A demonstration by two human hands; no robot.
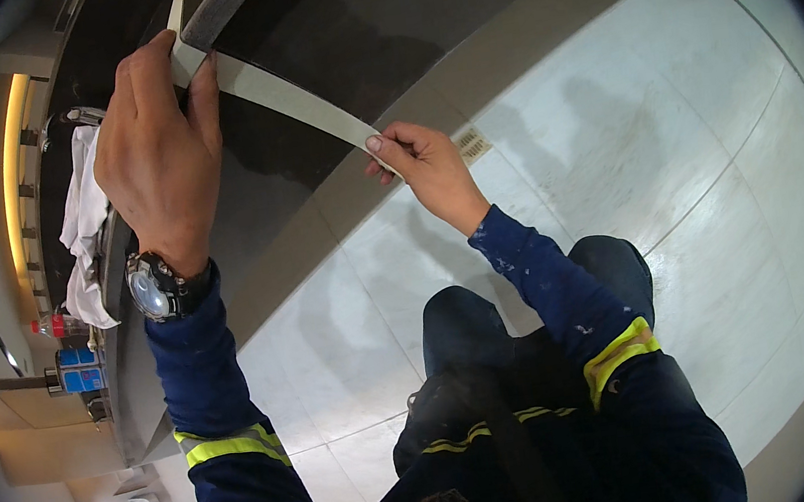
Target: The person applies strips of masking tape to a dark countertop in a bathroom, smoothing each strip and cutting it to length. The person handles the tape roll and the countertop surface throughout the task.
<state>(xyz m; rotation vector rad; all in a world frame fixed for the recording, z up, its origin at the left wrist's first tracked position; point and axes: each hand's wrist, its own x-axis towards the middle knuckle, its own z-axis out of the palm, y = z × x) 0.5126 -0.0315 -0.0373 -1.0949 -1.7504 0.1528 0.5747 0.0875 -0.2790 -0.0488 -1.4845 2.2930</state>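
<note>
Jacket: a navy work jacket with fluorescent yellow bands (597, 448) is filling the lower foreground; pale specks are dotting its right sleeve.
Knees: dark trousers (462, 329) are showing beyond it.
Right hand: the right hand (427, 168) is pinching one end of a pale, flat, flexible strip (293, 99) between thumb and fingers.
Left hand: the left hand (154, 151), wearing a bulky black wristwatch (151, 287), is gripping the strip where it is meeting a dark grey curved bar (226, 2).
Strip: it is spanning the gap between the hands, in front of a glossy dark panel (323, 20); a narrow length is rising past the left fingers.
Progress: the work is seemingly only partway along, the span appearing loose; nothing is showing how much is fixed.
Floor: pale, glossy tiles (704, 93) are stretching below.
Far left: a crumpled white cloth (87, 219) is draping over an edge.
</note>
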